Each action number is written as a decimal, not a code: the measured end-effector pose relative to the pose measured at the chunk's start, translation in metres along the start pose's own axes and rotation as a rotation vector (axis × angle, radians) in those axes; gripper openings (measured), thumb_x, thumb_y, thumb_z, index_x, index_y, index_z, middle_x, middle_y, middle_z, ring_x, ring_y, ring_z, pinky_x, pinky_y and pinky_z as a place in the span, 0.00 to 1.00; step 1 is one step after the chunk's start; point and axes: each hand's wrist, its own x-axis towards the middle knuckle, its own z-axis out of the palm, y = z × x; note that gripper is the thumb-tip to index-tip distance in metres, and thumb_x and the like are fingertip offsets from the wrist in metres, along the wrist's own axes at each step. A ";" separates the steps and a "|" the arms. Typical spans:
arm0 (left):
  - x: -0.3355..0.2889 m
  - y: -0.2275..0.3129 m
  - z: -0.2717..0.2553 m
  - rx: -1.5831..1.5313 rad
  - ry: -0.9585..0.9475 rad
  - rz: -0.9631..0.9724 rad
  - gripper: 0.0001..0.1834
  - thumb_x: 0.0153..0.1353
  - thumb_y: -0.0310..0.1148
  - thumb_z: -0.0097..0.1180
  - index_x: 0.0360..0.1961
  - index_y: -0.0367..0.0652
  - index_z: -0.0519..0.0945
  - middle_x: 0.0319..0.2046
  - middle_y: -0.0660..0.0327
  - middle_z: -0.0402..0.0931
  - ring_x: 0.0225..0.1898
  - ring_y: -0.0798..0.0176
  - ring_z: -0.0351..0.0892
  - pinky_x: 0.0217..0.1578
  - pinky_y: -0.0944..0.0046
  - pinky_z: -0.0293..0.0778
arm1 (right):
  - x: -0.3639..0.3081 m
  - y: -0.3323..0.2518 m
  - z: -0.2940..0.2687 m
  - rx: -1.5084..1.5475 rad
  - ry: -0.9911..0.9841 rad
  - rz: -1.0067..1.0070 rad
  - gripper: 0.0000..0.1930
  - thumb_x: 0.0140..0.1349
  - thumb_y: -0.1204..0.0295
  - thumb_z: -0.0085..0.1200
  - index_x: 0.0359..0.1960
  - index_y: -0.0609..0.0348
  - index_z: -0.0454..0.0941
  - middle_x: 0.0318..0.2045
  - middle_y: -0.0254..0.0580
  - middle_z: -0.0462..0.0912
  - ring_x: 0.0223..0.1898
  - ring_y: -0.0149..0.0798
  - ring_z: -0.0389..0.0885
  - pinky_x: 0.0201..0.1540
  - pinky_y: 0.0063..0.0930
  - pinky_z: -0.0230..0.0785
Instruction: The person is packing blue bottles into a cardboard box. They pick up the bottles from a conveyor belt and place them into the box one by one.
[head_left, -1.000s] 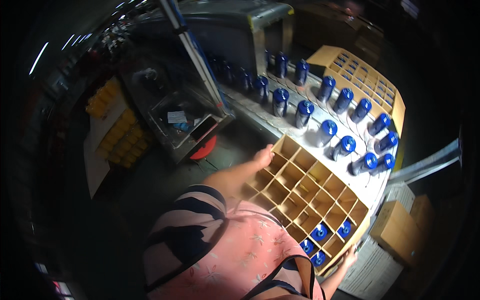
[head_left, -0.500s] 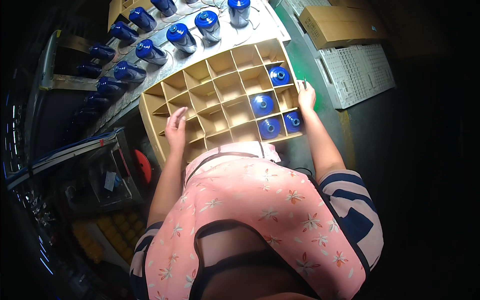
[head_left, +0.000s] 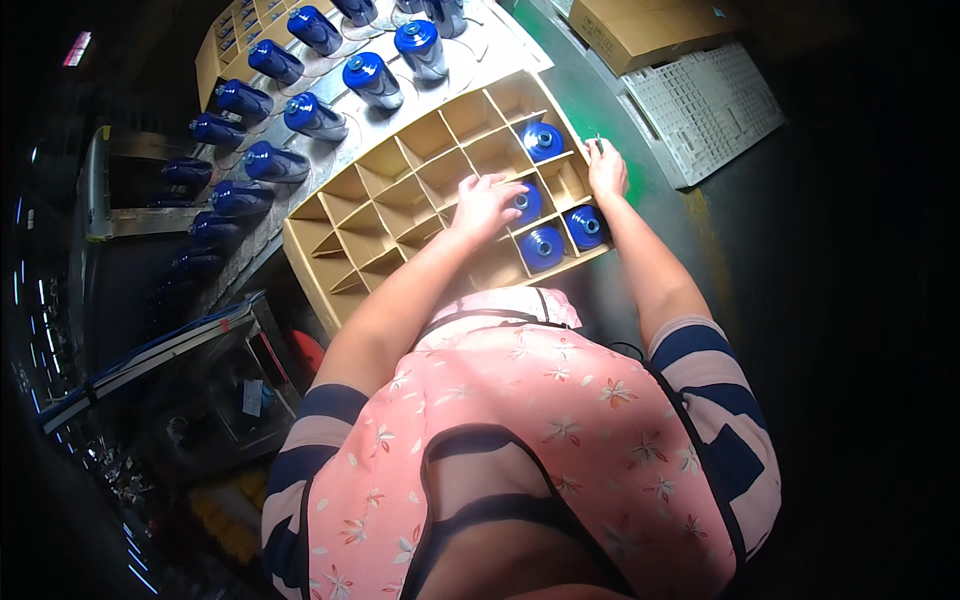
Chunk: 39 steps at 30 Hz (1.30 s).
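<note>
A cardboard box [head_left: 318, 282] with a grid of dividers lies in front of me, several blue bottles in its right-hand compartments. My left hand [head_left: 487, 208] is over the box, fingers apart, their tips at the neck of one blue bottle [head_left: 528, 203]; whether they touch it I cannot tell. Nearer me are another blue bottle [head_left: 541, 248] and, to its right, a third bottle [head_left: 584, 227]. A further bottle [head_left: 543, 141] sits in the far right part. Along the box's right edge, my right hand [head_left: 606, 172] has closed fingers with a small dark thing at their tips.
Beyond the box, a light table [head_left: 500, 50] bears rows of upright blue bottles [head_left: 372, 80]. A second divided box [head_left: 215, 62] stands at the far left. On the right are a grey slatted pallet [head_left: 710, 110] and a closed cardboard box [head_left: 650, 30]. A dark metal frame [head_left: 150, 370] stands at left.
My left hand has moved right across the box, from its left compartments to a bottle. The right hand stays along the right edge. The view has shifted slightly.
</note>
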 end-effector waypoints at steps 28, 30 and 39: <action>-0.056 -0.334 -0.356 -0.507 1.179 -0.568 0.19 0.52 0.29 0.68 0.47 0.40 0.83 0.40 0.61 0.84 0.40 0.71 0.81 0.45 0.71 0.74 | -0.007 -0.021 -0.005 -0.032 0.099 -0.069 0.10 0.70 0.69 0.47 0.42 0.61 0.80 0.34 0.45 0.84 0.37 0.37 0.84 0.42 0.32 0.72; -0.038 -0.375 -0.343 -0.347 1.075 -0.666 0.19 0.50 0.33 0.69 0.45 0.44 0.84 0.38 0.58 0.85 0.38 0.67 0.83 0.44 0.68 0.75 | -0.005 -0.028 0.002 -0.002 0.079 -0.026 0.10 0.70 0.69 0.47 0.42 0.62 0.79 0.34 0.45 0.84 0.38 0.36 0.84 0.42 0.31 0.73; 0.006 -0.413 -0.307 -0.275 0.883 -0.743 0.22 0.50 0.37 0.68 0.48 0.49 0.83 0.43 0.53 0.83 0.43 0.56 0.83 0.47 0.62 0.75 | 0.017 -0.037 0.009 -0.051 0.084 -0.061 0.13 0.71 0.65 0.46 0.41 0.60 0.79 0.33 0.45 0.85 0.36 0.41 0.85 0.40 0.33 0.73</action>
